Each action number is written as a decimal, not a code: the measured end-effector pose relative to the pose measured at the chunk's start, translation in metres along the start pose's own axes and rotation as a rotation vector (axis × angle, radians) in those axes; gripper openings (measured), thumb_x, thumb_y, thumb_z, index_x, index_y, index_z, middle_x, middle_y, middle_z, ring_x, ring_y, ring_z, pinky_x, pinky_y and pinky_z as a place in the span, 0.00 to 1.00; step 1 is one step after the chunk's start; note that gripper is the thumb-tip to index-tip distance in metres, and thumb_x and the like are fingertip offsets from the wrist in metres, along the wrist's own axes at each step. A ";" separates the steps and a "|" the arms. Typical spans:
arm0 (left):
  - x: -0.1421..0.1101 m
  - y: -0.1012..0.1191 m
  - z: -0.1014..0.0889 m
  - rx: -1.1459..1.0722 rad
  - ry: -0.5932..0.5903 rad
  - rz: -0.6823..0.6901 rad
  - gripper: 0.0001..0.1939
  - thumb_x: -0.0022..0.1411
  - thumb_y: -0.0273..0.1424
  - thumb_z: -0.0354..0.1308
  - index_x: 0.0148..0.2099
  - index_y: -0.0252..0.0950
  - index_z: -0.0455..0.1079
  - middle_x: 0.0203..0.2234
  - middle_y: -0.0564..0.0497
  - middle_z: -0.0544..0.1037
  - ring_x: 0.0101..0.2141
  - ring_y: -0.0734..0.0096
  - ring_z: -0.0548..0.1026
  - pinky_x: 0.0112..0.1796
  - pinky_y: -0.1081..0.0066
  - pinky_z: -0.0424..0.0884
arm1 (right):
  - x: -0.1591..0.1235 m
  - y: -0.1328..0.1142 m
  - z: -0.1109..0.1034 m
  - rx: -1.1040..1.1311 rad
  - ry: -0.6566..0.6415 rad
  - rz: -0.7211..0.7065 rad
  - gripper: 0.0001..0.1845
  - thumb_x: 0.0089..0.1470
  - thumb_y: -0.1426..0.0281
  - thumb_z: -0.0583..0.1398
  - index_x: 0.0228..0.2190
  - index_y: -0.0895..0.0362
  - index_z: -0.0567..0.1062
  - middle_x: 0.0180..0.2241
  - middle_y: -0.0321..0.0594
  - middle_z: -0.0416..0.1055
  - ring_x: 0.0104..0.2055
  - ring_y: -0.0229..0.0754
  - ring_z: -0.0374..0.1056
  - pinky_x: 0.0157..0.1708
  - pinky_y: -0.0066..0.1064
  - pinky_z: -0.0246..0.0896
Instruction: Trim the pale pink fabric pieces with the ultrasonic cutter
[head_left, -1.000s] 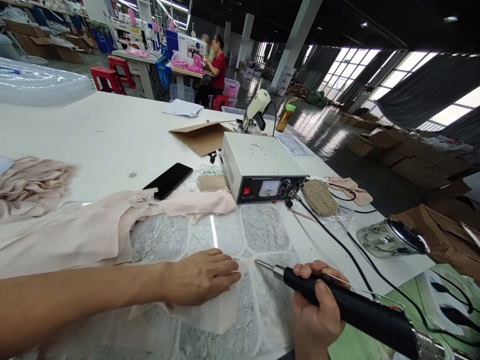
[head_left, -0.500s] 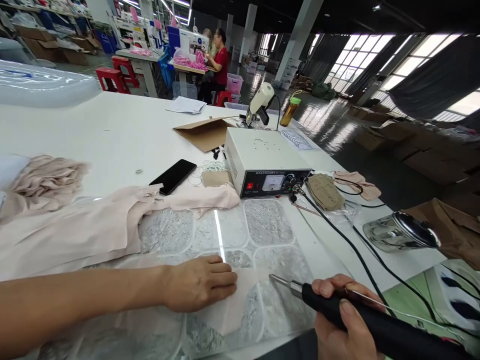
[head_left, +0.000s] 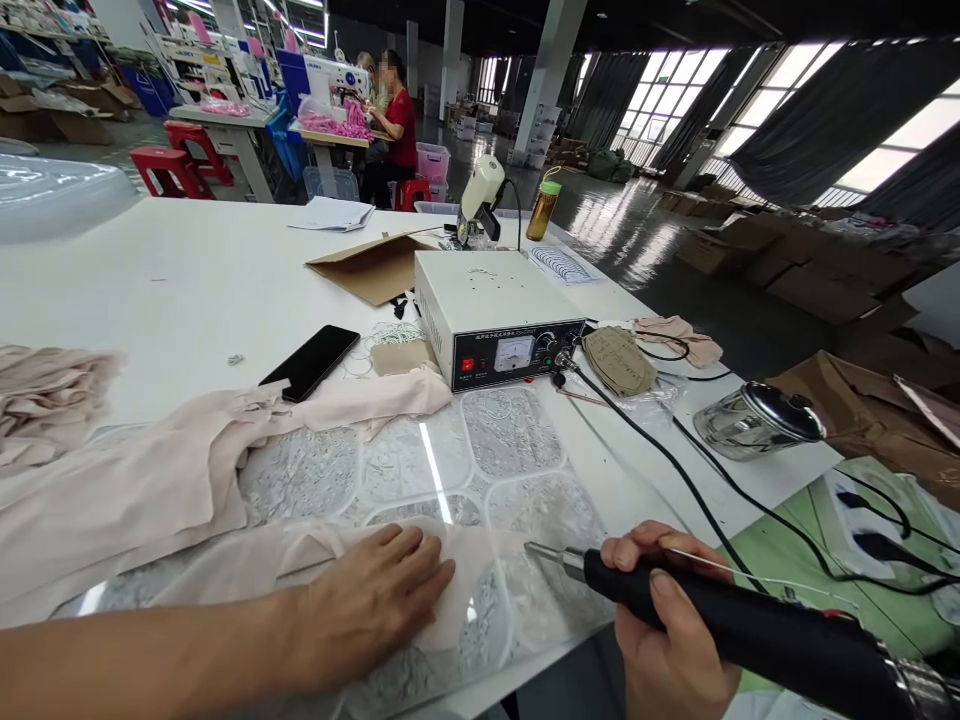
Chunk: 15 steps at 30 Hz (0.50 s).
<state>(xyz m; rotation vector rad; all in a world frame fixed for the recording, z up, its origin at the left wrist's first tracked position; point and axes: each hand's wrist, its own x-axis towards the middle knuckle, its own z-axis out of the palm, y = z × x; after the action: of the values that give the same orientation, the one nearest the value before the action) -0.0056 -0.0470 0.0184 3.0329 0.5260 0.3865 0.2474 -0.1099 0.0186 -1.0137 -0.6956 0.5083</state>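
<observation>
Pale pink thin cloth (head_left: 469, 565) lies under the left hand (head_left: 379, 600), and a piece of it pokes out past the fingers to the right. The left hand is open, palm down, with its fingers close together on top of the cloth. The right hand (head_left: 675, 625) is wrapped around a fat black tool (head_left: 757, 625). The tool leans over the grey mat (head_left: 517, 430), and its thin metal tip (head_left: 551, 556) points left, right by the edge of the thin cloth (I can't tell if they touch).

The mat has big round-cornered squares on it, and a white surface (head_left: 187, 265) is under it. A big heap of pink cloth (head_left: 150, 480) is on the left, behind the left arm. A black phone (head_left: 313, 362) lies behind the mat, partly on the pink cloth. Next to it, to the right, is a cream box machine (head_left: 499, 300) with a dial and a red switch. A black cord (head_left: 660, 445) comes out of its front. Brown flat pads (head_left: 619, 362) sit just beside the machine, and a clear jar (head_left: 750, 425) with a shiny lid is farther right. Far back, a person in a red top (head_left: 399, 125) sits by a sewing machine (head_left: 330, 80).
</observation>
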 end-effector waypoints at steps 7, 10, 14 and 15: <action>0.005 -0.045 -0.013 -0.010 -0.088 0.146 0.19 0.64 0.17 0.49 0.53 0.36 0.69 0.47 0.44 0.75 0.51 0.59 0.71 0.61 0.47 0.52 | -0.011 -0.013 -0.006 -0.039 -0.050 0.078 0.05 0.51 0.69 0.61 0.33 0.55 0.72 0.32 0.37 0.67 0.30 0.39 0.66 0.31 0.38 0.68; 0.011 -0.039 -0.014 -0.090 -0.038 0.100 0.17 0.65 0.19 0.48 0.54 0.32 0.68 0.45 0.41 0.76 0.47 0.59 0.73 0.56 0.53 0.63 | -0.012 -0.016 -0.005 0.025 -0.074 0.076 0.05 0.51 0.70 0.60 0.34 0.54 0.71 0.31 0.36 0.66 0.28 0.38 0.65 0.30 0.37 0.68; 0.009 -0.027 -0.004 -0.080 0.008 0.084 0.16 0.70 0.23 0.46 0.57 0.29 0.66 0.49 0.38 0.75 0.50 0.57 0.73 0.54 0.56 0.67 | -0.011 -0.013 -0.004 0.083 -0.057 0.038 0.07 0.50 0.69 0.61 0.34 0.54 0.71 0.31 0.36 0.65 0.27 0.37 0.65 0.28 0.37 0.68; 0.007 -0.029 -0.001 -0.063 0.000 0.092 0.16 0.70 0.23 0.46 0.57 0.31 0.66 0.50 0.39 0.75 0.52 0.56 0.72 0.56 0.54 0.64 | -0.011 -0.012 -0.004 0.071 -0.060 0.042 0.07 0.50 0.69 0.62 0.34 0.54 0.71 0.30 0.36 0.66 0.27 0.38 0.65 0.28 0.37 0.68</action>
<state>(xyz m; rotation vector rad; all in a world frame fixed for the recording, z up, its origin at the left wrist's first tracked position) -0.0087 -0.0169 0.0185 3.0037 0.3681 0.3983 0.2437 -0.1250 0.0249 -0.9509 -0.7063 0.5981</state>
